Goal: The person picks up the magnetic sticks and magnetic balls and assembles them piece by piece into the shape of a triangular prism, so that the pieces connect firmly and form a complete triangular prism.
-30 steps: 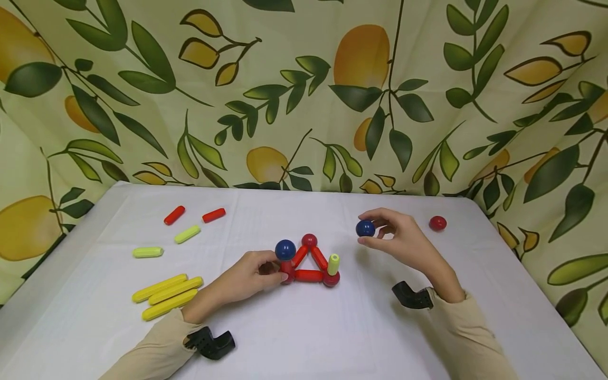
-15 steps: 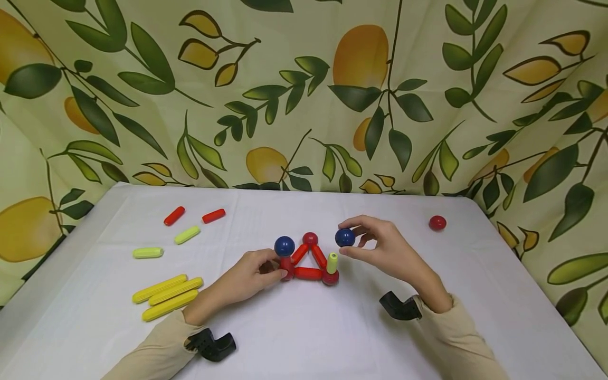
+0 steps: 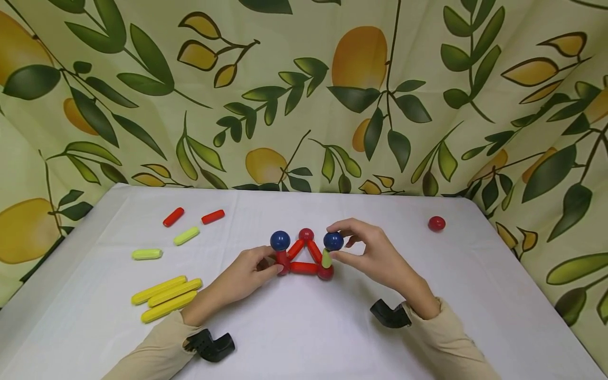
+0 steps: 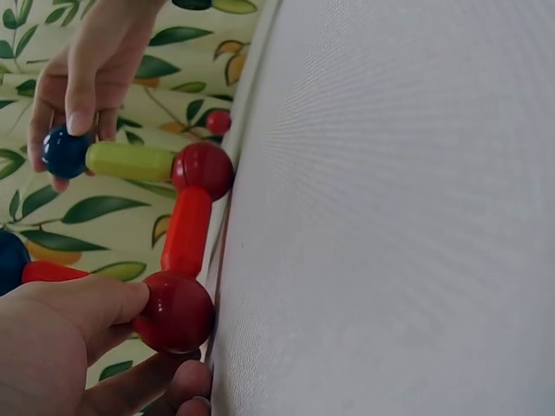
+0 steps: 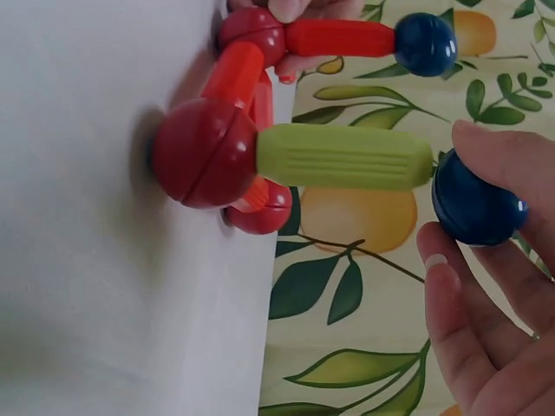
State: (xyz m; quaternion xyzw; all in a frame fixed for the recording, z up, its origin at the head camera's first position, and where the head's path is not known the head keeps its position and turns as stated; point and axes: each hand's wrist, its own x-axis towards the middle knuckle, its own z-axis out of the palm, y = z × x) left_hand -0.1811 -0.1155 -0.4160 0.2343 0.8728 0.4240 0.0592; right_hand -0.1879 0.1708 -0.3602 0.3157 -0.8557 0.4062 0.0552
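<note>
right hand (image 3: pixel 376 250) pinching blue ball (image 3: pixel 334 241) at tip of upright lime rod (image 5: pixel 342 156); left hand (image 3: pixel 248 272) gripping near-left red ball (image 4: pixel 178 316); risk: sideways push could topple rod.

Loose rods (image 3: pixel 174 293) lie left of the frame (image 3: pixel 304 268); one stray ball (image 3: pixel 437 224) — far right.

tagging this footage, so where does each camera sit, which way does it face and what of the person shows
Head: on the head, facing forward and down over the white table; shows left grip, right grip and both sleeves.
Left wrist: on that wrist, facing the red ball in the left grip, the right grip beyond.
Right wrist: on that wrist, facing the blue ball in the right grip, part of the left grip beyond.
Shared: both wrist views show the green stick and blue ball.
</note>
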